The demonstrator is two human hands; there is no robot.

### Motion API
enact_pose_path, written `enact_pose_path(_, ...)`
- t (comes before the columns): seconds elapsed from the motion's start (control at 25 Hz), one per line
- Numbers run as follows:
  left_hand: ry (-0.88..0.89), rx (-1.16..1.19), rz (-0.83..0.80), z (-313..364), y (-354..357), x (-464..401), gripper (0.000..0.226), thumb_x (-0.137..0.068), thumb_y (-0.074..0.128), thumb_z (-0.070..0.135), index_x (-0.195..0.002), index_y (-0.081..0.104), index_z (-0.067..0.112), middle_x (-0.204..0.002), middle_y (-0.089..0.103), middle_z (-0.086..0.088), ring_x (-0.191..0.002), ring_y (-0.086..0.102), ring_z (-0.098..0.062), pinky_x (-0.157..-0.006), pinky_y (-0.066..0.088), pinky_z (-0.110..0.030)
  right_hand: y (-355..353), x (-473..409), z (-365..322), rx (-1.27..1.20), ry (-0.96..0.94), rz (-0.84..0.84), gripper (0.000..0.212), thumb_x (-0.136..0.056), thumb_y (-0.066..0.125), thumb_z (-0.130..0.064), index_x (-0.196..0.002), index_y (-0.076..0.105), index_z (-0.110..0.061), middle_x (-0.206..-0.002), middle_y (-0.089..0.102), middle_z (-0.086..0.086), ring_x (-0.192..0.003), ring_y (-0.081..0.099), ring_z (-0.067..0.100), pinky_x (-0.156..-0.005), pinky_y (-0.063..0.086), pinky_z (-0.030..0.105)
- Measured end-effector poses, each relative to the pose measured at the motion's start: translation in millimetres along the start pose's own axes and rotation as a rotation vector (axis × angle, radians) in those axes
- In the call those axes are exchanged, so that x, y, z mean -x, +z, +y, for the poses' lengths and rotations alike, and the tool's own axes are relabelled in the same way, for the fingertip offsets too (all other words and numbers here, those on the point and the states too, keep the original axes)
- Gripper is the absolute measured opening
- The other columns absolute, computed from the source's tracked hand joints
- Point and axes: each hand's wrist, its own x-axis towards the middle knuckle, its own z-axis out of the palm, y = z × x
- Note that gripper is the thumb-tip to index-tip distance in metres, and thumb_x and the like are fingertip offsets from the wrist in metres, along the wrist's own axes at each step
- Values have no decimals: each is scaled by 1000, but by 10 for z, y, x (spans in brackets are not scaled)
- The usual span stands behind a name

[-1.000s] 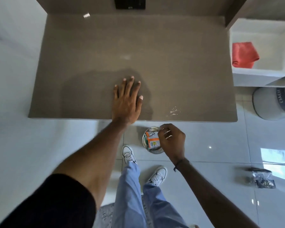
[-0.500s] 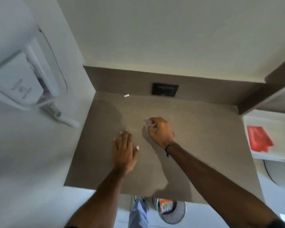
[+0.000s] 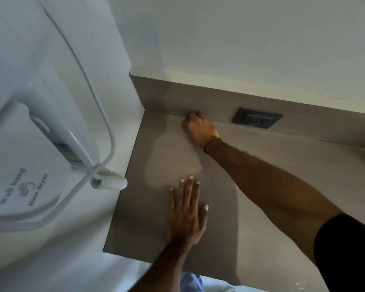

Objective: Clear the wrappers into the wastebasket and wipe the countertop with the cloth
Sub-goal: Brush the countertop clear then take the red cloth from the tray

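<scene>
The grey-brown countertop (image 3: 154, 209) fills the middle of the view. My left hand (image 3: 187, 216) lies flat on it, fingers spread, near the front edge. My right hand (image 3: 200, 128) is stretched to the back of the counter, where it meets the backsplash. Its fingers are bunched shut at that seam. The small white wrapper scrap that lay there is hidden under them. Neither the wastebasket nor the red cloth is in view.
A white wall-mounted hair dryer (image 3: 30, 127) with a coiled cord end (image 3: 109, 181) hangs on the left wall, close over the counter's left edge. A dark power outlet (image 3: 257, 120) sits in the backsplash just right of my right hand.
My right hand rose from the wastebasket, pinched a white scrap mid-counter, then reached to the back edge. The view tilted up and left; basket and cloth left the frame. My left hand stayed flat.
</scene>
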Motion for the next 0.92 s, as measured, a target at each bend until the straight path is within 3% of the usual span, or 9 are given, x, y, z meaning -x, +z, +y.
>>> enact_pose_path(0.16, 4, 11, 2, -9, 17, -7, 72, -104, 30, 56, -167, 16, 23, -178, 9, -3, -166, 7, -25, -133, 10, -56, -25, 86, 39, -75, 31, -12, 30, -97, 52, -9, -125, 64, -10, -127, 59, 18, -117, 58, 40, -89, 55, 48)
enact_pose_path(0.32, 17, 24, -9, -1, -36, 10, 70, -104, 34, 53, -166, 22, 23, -177, 17, -3, -165, 14, -24, -132, 14, -56, -60, 740, 52, -328, 178, 8, 23, -87, 62, -23, -105, 68, -11, -109, 66, 14, -100, 64, 34, -76, 54, 37)
enact_pose_path(0.48, -1, -36, -44, 62, -152, 57, 72, -102, 38, 50, -164, 30, 14, -175, 23, -6, -163, 23, -27, -129, 21, -62, -102, 1905, 116, -519, 291, 108, 23, -79, 67, -31, -92, 70, -13, -97, 69, 9, -87, 65, 29, -69, 49, 30)
enact_pose_path(0.64, 38, -46, -110, 513, -91, 515, 79, -98, 30, 54, -165, 27, 12, -176, 18, -6, -164, 19, -29, -129, 13, -67, 14, 3276, 98, -683, 379, 348, 12, -71, 73, -16, -82, 72, -10, -84, 71, 7, -76, 66, 27, -69, 50, 30)
enact_pose_path(0.76, 57, -21, -85, 878, 47, 864, 78, -98, 24, 54, -164, 27, 12, -176, 18, -6, -164, 18, -28, -131, 15, -62, 349, 4369, 27, -774, 394, 515, 15, -70, 73, -11, -83, 74, -18, -80, 69, -5, -67, 60, 11, -66, 44, 16)
enact_pose_path(0.92, 1, -44, -15, 987, 164, 898, 75, -101, 30, 50, -163, 29, 8, -174, 25, -11, -162, 23, -32, -130, 16, -62, 1060, 5429, -39, -837, 465, 468, 16, -76, 65, -13, -86, 67, -24, -83, 64, -12, -68, 53, -2, -67, 44, 11)
